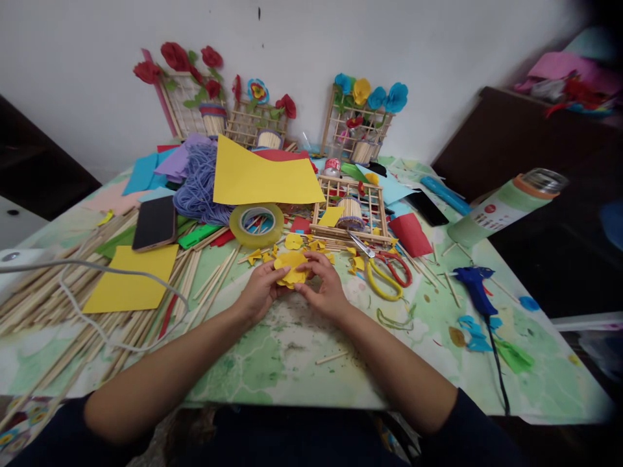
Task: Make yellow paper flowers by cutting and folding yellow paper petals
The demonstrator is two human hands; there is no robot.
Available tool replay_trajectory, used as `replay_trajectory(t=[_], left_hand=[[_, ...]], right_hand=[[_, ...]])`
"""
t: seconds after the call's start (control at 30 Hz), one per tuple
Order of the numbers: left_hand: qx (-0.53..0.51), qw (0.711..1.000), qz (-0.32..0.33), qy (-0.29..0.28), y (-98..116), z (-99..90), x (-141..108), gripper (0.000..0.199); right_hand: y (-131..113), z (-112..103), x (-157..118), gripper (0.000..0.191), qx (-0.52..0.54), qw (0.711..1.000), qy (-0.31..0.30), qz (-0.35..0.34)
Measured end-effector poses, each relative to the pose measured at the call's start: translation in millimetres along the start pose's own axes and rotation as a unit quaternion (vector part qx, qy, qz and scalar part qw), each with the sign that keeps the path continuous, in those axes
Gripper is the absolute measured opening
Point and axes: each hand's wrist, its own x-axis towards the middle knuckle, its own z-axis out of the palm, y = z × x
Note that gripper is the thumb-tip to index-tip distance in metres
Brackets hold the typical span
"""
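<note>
Near the middle of the table, a yellow paper flower [291, 267] with scalloped petals is held between both hands. My left hand [263, 288] grips its left edge, the thumb resting on top. My right hand [322, 282] pinches the right side with thumb and fingers. Just beyond lie a smaller yellow paper flower piece [293, 241] and several yellow paper scraps [316, 246]. To the right of my right hand are scissors [386, 272] with red and yellow handles, their blades pointing away from me.
Bamboo sticks [131, 324] and a looped white cable [121, 269] cover the left side. Behind my hands are a tape roll [238, 227], yellow paper [263, 175], purple yarn [202, 185] and a stick lattice [379, 207]. A blue glue gun [477, 288] and a bottle [506, 211] stand right.
</note>
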Motion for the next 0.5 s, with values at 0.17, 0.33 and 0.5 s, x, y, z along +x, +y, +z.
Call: replay_trajectory(t=[0.17,0.33,0.5], left_hand=[[0.015,1.0,0.005,-0.006,-1.2,1.2,-0.7,0.028],[0.016,1.0,0.003,-0.01,-1.9,2.2,-0.8,0.027],[0.011,1.0,0.01,-0.01,-1.7,1.5,-0.9,0.028]], right_hand=[[-0.9,-0.2,1.0,0.024,0.006,1.0,0.01,-0.009],[-2.5,-1.2,2.0,0.02,0.0,1.0,0.014,0.014],[-5.1,-2.3,2.0,0.018,-0.003,1.0,0.013,0.019]])
